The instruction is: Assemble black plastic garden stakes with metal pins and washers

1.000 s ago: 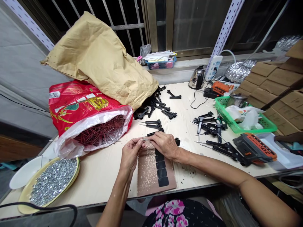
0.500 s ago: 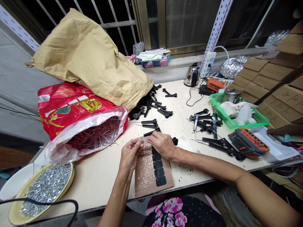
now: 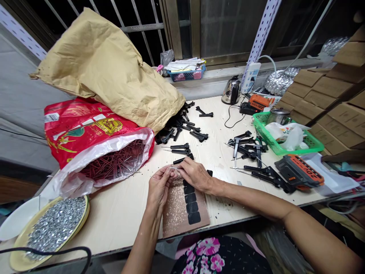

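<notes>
My left hand (image 3: 159,184) and my right hand (image 3: 198,176) meet above a brown board (image 3: 178,222) that carries a row of black rounded pads (image 3: 192,207) and pale specks. Between the fingertips runs a thin metal rod (image 3: 174,168), pinched by both hands. A black plastic end (image 3: 210,173) shows behind my right hand; whether it belongs to the rod is hidden. Just beyond the fingers lie several black plastic handles (image 3: 180,151), some with thin rods sticking out to the left.
A red bag (image 3: 85,131) of thin reddish rods and a brown paper sack (image 3: 108,68) spilling black parts stand left. A yellow bowl (image 3: 84,224) holds small metal pieces. Rightward are rodded black handles (image 3: 262,177), a battery pack (image 3: 299,173), a green basket (image 3: 310,148) and cardboard boxes (image 3: 327,114).
My left hand has shifted slightly to the right. The black end behind my right hand has dropped a little. Both hands stay together around the rod.
</notes>
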Action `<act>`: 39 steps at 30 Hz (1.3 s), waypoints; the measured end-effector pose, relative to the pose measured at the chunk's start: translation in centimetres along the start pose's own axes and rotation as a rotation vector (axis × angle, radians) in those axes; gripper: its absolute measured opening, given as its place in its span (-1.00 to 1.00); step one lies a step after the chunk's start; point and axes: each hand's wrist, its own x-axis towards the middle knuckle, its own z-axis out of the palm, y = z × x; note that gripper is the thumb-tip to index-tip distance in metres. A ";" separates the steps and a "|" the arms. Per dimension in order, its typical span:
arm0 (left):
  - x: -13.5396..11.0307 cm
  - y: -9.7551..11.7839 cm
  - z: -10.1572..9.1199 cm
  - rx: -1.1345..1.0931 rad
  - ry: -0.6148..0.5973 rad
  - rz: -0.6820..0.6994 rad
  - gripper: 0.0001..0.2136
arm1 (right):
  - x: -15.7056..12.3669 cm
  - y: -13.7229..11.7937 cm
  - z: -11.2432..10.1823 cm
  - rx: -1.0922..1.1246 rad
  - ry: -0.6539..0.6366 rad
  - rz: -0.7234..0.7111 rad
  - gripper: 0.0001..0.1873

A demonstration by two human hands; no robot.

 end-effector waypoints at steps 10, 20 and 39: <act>0.1 0.1 -0.3 0.062 -0.001 0.010 -0.61 | 0.1 0.1 -0.2 0.051 -0.038 0.097 -0.77; 0.5 -0.3 -0.1 0.055 0.000 -0.030 -0.61 | 0.2 1.1 0.5 0.360 -0.010 0.103 -0.84; 0.1 -0.8 0.0 0.062 0.000 -0.061 -0.62 | 0.1 1.5 0.4 0.633 -0.090 0.289 -0.86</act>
